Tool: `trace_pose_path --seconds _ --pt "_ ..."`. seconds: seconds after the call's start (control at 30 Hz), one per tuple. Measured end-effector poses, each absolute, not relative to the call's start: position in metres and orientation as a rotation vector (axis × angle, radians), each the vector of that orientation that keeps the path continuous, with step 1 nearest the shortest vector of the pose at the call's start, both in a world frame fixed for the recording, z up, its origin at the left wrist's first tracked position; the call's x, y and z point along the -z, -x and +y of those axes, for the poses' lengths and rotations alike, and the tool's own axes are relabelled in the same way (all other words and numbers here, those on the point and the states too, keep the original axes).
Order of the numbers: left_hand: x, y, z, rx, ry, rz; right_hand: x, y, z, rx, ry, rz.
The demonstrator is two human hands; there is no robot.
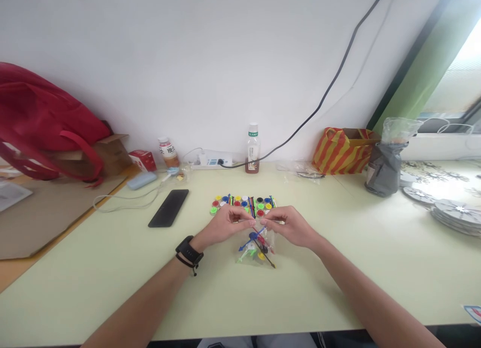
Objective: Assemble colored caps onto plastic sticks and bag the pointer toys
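A clear plastic bag (246,258) hangs between my two hands, low over the table. Through it show small coloured plastic parts: a blue arrow, a black arrow with a yellow tip, and white, green, yellow and red pieces. My left hand (229,223), with a black watch on the wrist, pinches the bag's top edge. Just across from it, my right hand (287,225) pinches the same edge, fingertips close to the left ones. Behind the hands lie rows of coloured round pieces and arrows (244,201), partly hidden by my fingers.
A black phone (168,208) lies left of my hands. Along the wall stand a drink bottle (253,150), a power strip (212,160), another bottle (169,152) and a striped bag (338,151). Stacked discs (460,215) sit right; a red backpack (48,112) stands left.
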State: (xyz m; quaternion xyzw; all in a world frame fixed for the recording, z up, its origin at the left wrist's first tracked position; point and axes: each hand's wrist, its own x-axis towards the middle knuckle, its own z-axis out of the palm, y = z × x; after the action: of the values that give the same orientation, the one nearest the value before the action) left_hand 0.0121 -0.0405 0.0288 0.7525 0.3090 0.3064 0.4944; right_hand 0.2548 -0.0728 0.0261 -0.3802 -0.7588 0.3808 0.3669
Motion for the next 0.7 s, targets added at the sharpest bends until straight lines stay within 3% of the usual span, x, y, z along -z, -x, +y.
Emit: trace_pose_path --seconds 0.43,0.7 --pt "-0.027 -0.01 -0.04 -0.704 -1.742 0.774 -0.04 -0.264 -0.076 -1.043 1.038 -2.023" --pt "-0.034 -0.011 -0.043 -0.678 -1.666 0.761 -0.056 -0.283 -0.082 -1.328 1.074 -2.026"
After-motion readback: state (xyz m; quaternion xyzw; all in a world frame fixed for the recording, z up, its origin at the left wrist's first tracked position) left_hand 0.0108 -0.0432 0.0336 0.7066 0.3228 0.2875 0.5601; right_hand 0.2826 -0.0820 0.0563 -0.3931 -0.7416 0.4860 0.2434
